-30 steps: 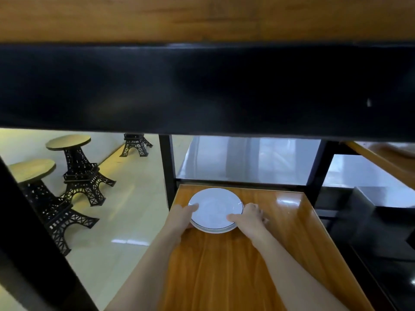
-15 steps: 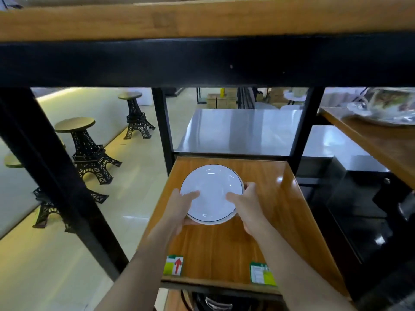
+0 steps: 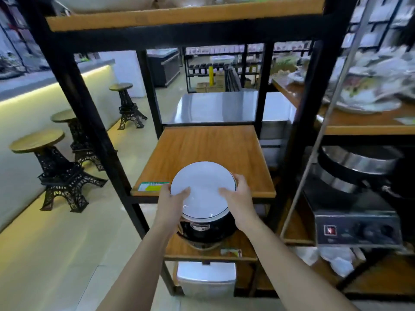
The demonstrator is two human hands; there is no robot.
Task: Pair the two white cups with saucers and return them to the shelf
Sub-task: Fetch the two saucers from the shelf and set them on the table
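A white saucer with a thin dark rim (image 3: 203,189) is held in the air in front of the wooden shelf (image 3: 208,149). It may be a small stack; I cannot tell. My left hand (image 3: 171,202) grips its left edge, thumb on top. My right hand (image 3: 238,196) grips its right edge the same way. The saucer hangs over the shelf's front edge, tilted a little toward me. No white cup is in view.
A black round appliance (image 3: 206,230) sits on the lower shelf right under the saucer. Black frame posts (image 3: 89,122) stand at the left and right. A metal appliance (image 3: 357,230) and blurred dishes (image 3: 368,102) fill the right rack. Tower-shaped stools (image 3: 60,171) stand at the left.
Both hands lifted the saucer off the shelf and drew it back toward me, past the front edge. The view pulled back and rose, showing the whole rack.
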